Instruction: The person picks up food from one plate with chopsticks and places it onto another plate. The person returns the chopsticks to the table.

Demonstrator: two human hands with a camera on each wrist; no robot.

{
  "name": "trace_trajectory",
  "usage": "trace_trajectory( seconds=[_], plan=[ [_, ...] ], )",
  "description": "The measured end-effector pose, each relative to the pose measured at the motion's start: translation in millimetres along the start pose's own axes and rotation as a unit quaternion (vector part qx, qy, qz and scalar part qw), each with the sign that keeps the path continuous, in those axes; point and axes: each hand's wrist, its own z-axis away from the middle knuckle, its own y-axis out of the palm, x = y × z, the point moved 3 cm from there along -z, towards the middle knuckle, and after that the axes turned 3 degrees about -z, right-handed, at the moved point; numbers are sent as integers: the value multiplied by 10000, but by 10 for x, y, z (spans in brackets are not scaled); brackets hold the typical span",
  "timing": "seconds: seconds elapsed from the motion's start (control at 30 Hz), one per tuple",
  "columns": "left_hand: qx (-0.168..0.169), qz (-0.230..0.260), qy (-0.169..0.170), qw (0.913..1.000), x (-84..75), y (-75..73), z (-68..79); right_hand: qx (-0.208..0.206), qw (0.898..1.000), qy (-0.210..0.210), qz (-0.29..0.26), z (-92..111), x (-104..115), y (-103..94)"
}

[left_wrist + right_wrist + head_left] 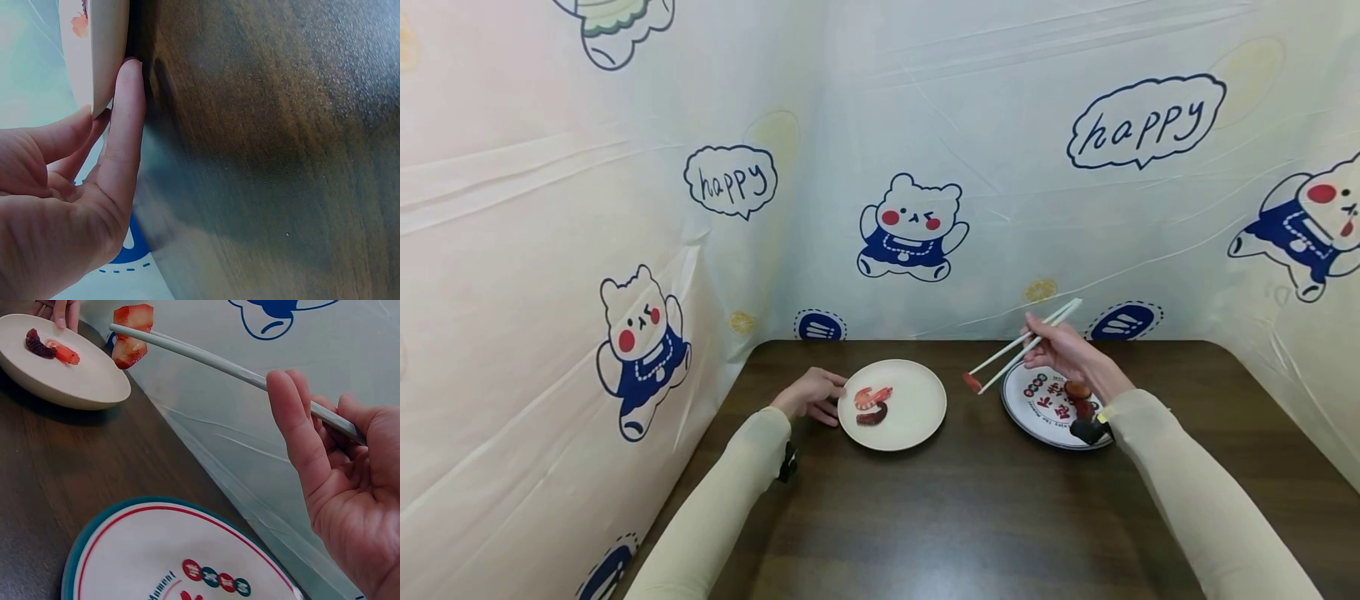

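Observation:
On the left of the table, my left hand (pixel 812 393) grips the rim of a cream plate (pixel 917 417). The left wrist view shows the thumb on the rim and fingers beneath it. A shrimp piece (pixel 874 397) and a dark red-brown curved piece (pixel 871 415) lie on that plate. My right hand (pixel 1058 346) holds pale chopsticks (pixel 1017 353) above the far side of a printed plate (pixel 1026 408). Pinched at their tips is a red, glossy food piece (pixel 132 340), hanging in the air between the two plates.
Brown pieces of food (pixel 1078 390) sit on the right side of the printed plate, partly hidden by my right wrist. Dark wooden table (pixel 955 517) surrounds both plates. A cartoon-printed curtain (pixel 820 250) stands along the table's back and sides.

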Motion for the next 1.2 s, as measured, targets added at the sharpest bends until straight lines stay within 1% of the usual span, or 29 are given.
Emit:
trace_trajectory(
  seconds=[0.2, 0.4, 0.7, 0.83, 0.93, 1.07, 1.2],
  plan=[
    [-23, 1, -22, 10000, -9, -1, 20, -169, 9998, 63, 108, -72, -83, 61],
    [-41, -38, -32, 10000, -20, 3, 40, -129, 9995, 71, 272, -131, -136, 112],
    [-31, -31, -17, 10000, -16, -2, 37, -68, 9998, -3, 199, -202, -240, 193],
    [-28, -43, -7, 10000, 17, 11, 21, -157, 9996, 42, 229, -223, -299, 226],
    [-36, -24, -26, 10000, 40, 27, 12, -118, 9997, 57, 223, -237, -333, 254],
    [-51, -16, -18, 10000, 27, 23, 19, -23, 9999, 16, 154, -265, -361, 297],
    [-56, -24, 14, 10000, -2, 11, 29, -42, 9999, -53, 146, -300, -401, 329]
  ],
)
